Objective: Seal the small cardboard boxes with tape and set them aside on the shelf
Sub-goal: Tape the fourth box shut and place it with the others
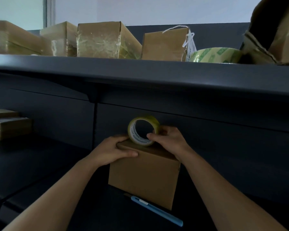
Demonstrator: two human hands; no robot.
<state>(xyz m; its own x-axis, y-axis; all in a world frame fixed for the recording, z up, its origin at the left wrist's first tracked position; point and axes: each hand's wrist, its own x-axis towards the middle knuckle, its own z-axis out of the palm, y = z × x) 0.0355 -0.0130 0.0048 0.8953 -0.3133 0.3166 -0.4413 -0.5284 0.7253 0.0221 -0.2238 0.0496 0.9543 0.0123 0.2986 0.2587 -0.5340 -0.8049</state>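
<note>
left hand (114,151) grips box (143,177) edge; right hand (168,140) holds tape roll (143,130) (upright)

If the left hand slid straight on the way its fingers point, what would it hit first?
Probably the yellowish tape roll standing on the brown cardboard box, gripped by the right hand; depth is unclear.

Can't read the print inside the tape roll (132,130), too small. Losing the top corners of the small box (143,177) under the left hand (113,152) and right hand (169,140). No reading the blurred tag (191,45) either. Seeing only part of the torn box (277,30), cropped top right.
</note>
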